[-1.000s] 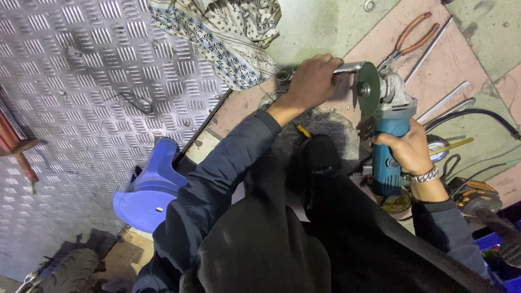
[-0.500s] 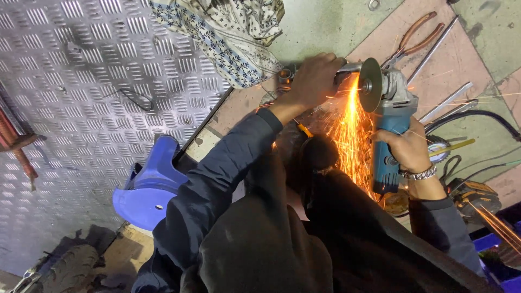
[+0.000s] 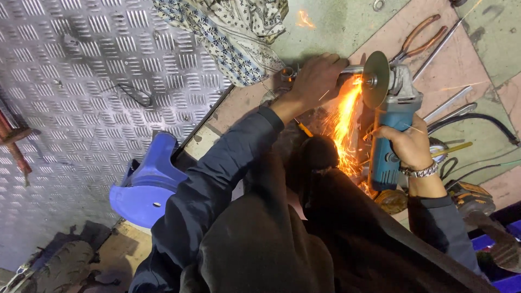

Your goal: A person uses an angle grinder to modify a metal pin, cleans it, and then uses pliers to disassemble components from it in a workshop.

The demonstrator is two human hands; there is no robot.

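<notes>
Hands both busy: left hand (image 3: 317, 76) clamps metal rod (image 3: 351, 69) at counter's (image 3: 467, 59) near edge; right hand (image 3: 406, 144) wrapped round blue angle grinder (image 3: 393, 122). Disc (image 3: 375, 79) bites rod, sparks (image 3: 343, 122) falling toward body. Best keep rod pinned, disc square, pressure light, sleeve clear of spark stream.

— What does the person wear?
— A dark navy jacket; the left sleeve (image 3: 217, 184) is long, creased at the elbow, and ends in a plain cuff at the wrist.
— And the other arm?
— The right sleeve (image 3: 442, 228) is the same dark cloth, with a ribbed cuff. Above it sits a silver metal-link bracelet (image 3: 419, 171).
— Gloves?
— None; the left hand (image 3: 317, 78) and right hand (image 3: 407, 145) are bare.
</notes>
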